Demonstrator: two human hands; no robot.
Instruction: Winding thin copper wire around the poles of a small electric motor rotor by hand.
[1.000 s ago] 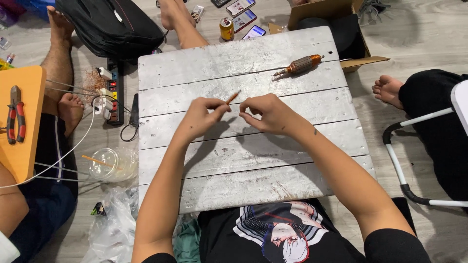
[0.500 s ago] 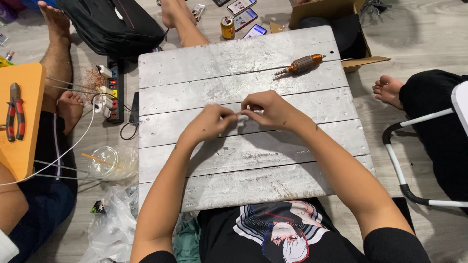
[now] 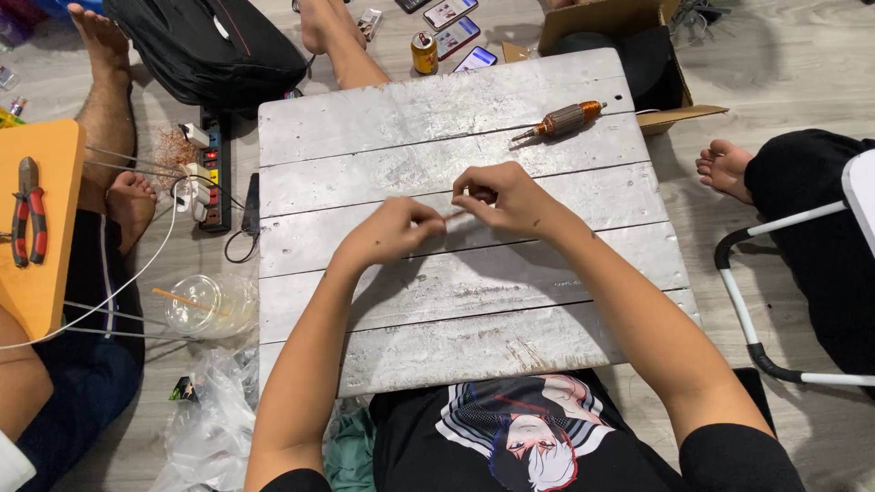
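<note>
My left hand (image 3: 390, 232) and my right hand (image 3: 499, 197) meet over the middle of a low grey wooden table (image 3: 365, 123). Both pinch a small thin strip (image 3: 453, 215), pale and partly hidden by my fingers. A motor armature with copper windings (image 3: 563, 119) lies on the table beyond my right hand, untouched.
Other people's bare feet and legs (image 3: 118, 196) flank the table. On the left: an orange board with red-handled pliers (image 3: 27, 223), a power strip (image 3: 211, 169), a plastic cup (image 3: 205, 305). Behind: a black bag (image 3: 205, 41), a can (image 3: 424, 53), phones, a cardboard box (image 3: 606, 23). Right: a white chair frame (image 3: 756, 301).
My hands came together from slightly apart. The thin stick that stuck up from my left hand a second ago is now almost covered between both hands' fingertips.
</note>
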